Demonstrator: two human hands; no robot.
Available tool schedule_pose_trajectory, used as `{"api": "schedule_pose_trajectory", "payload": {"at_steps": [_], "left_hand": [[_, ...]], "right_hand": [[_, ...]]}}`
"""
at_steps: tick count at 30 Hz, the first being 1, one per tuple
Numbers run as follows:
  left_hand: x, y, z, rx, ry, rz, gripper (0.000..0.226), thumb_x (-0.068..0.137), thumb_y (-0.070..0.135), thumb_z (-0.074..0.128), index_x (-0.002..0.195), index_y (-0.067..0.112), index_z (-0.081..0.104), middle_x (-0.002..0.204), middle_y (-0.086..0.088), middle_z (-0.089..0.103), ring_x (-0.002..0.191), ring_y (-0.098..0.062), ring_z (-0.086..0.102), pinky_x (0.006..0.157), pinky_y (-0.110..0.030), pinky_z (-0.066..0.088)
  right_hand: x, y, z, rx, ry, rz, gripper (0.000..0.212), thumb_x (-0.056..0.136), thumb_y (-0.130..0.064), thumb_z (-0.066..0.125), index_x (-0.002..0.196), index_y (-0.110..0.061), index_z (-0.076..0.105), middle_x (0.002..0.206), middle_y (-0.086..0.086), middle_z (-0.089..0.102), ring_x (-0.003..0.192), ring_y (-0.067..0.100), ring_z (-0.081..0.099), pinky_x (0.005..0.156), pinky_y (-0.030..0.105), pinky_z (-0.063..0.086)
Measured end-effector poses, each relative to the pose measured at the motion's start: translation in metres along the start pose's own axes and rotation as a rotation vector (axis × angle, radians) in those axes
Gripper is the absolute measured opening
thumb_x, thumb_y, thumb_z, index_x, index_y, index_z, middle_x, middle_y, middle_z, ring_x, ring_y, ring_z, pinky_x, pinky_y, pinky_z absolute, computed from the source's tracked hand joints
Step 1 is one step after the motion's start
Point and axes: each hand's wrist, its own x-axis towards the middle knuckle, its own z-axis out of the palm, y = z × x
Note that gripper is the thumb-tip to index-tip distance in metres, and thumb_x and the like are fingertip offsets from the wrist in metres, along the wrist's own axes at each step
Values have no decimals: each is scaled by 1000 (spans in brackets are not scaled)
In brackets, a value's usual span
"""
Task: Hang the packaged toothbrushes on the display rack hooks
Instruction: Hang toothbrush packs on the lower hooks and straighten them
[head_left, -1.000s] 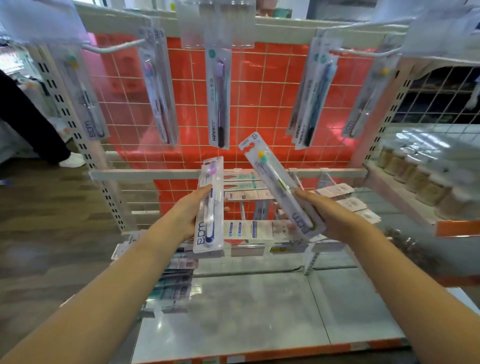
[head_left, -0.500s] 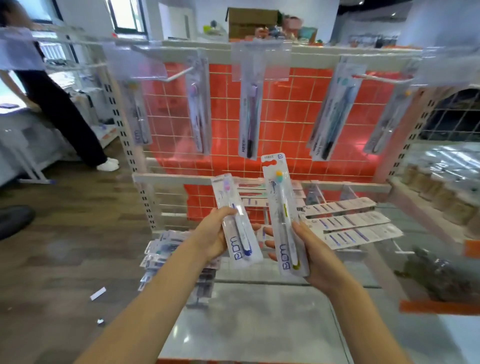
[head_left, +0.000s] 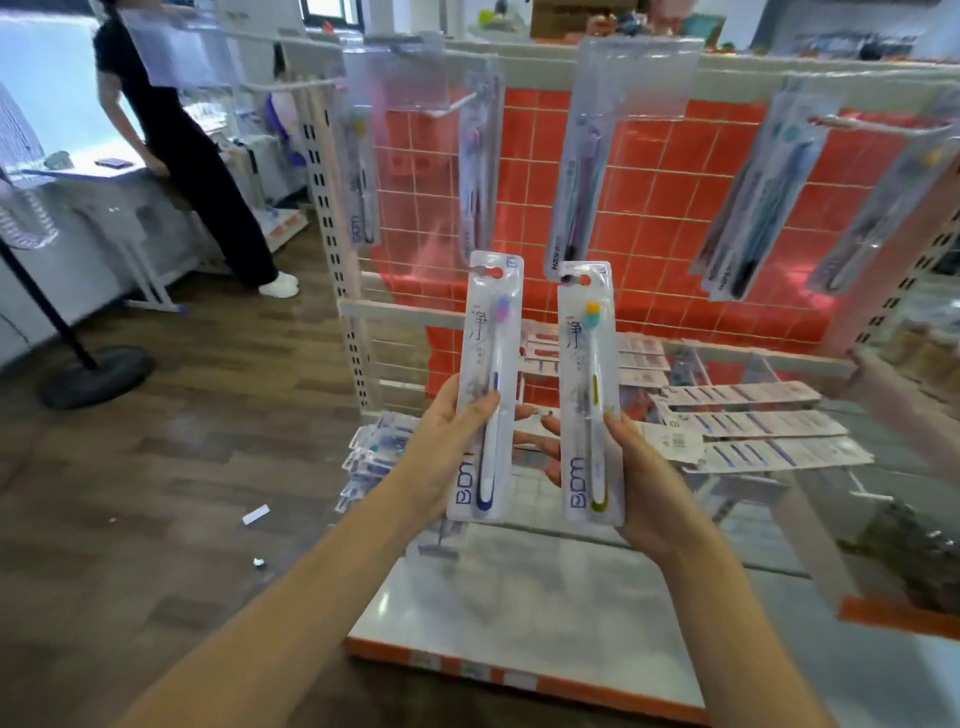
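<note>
Two packaged toothbrushes stand upright and side by side before the orange-tiled display rack (head_left: 675, 171): a white blister card with a blue-handled, purple-headed toothbrush (head_left: 488, 387), and a like card with a yellow-green-handled, orange-and-teal-headed toothbrush (head_left: 589, 395), each punched with a hang hole at its top. Left hand (head_left: 447, 441) grips the blue-handled pack low down, thumb across its front; right hand (head_left: 639, 478) grips the yellow-green pack likewise, both forearms reaching forward below the white wire hooks (head_left: 452, 106).
</note>
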Motion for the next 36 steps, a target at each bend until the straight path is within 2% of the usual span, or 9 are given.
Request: {"api": "schedule_pose_trajectory", "payload": {"at_steps": [4, 7, 11, 16, 20, 26, 29, 32, 36], "left_hand": [[-11, 3, -6, -86, -37, -35, 35, 96, 18, 47, 131, 22, 47, 96, -7, 72, 85, -23, 69, 78, -42, 58], [-13, 3, -15, -125, -54, -61, 41, 95, 21, 49, 135, 24, 43, 106, -9, 70, 90, -26, 70, 71, -42, 59], [-10, 5, -20, -182, -55, -78, 41, 95, 20, 48, 135, 23, 45, 95, -6, 71, 75, -18, 71, 59, -33, 58], [-1, 1, -8, -193, -53, -57, 36, 96, 24, 48, 131, 19, 51, 103, -12, 71, 83, -26, 69, 74, -43, 59], [10, -5, 14, -216, -40, -86, 33, 95, 24, 48, 126, 14, 54, 95, -12, 69, 66, -20, 68, 56, -32, 58], [21, -13, 43, -178, -174, -129, 42, 83, 31, 58, 121, 12, 57, 94, -12, 71, 75, -25, 66, 72, -42, 59], [22, -20, 51, -113, -189, -156, 46, 80, 30, 62, 122, 11, 56, 90, -11, 68, 71, -23, 64, 65, -36, 56], [22, -24, 56, -44, -204, -163, 19, 90, 22, 57, 108, 16, 59, 81, -5, 71, 69, -20, 66, 67, -37, 57], [27, -22, 64, -43, -214, -180, 17, 91, 20, 56, 107, 16, 58, 75, -4, 71, 65, -19, 66, 63, -35, 58]], "right_hand": [[-3, 3, 5, -17, 18, 65, 58, 83, -49, 42, 131, -19, 52, 116, 7, 69, 101, 20, 68, 69, 30, 57], [-4, 4, 6, -33, 74, 98, 47, 88, -50, 37, 121, -23, 59, 114, 7, 70, 100, 21, 68, 69, 33, 58], [-6, 3, 6, -62, 85, 129, 41, 96, -46, 33, 118, -25, 61, 107, 4, 71, 97, 21, 68, 73, 35, 57], [-8, -1, 7, -49, 31, 54, 52, 87, -42, 45, 134, -20, 48, 117, 7, 68, 106, 20, 66, 80, 35, 56], [-16, -9, -4, -17, 34, -29, 52, 88, -37, 53, 137, -24, 42, 120, 9, 66, 110, 22, 64, 80, 36, 56], [-32, -21, -28, 27, 113, -63, 50, 89, -26, 52, 137, -21, 42, 111, 11, 70, 97, 24, 69, 71, 35, 57], [-37, -21, -35, 45, 144, -55, 62, 79, -31, 67, 135, -19, 44, 107, 13, 71, 92, 26, 70, 69, 35, 57], [-40, -25, -39, 47, 154, -70, 86, 58, -37, 87, 131, -18, 47, 115, 17, 67, 99, 30, 68, 72, 36, 57], [-46, -32, -42, 61, 201, -99, 47, 81, -25, 59, 127, -18, 49, 102, 11, 72, 89, 25, 71, 68, 35, 58]]}}
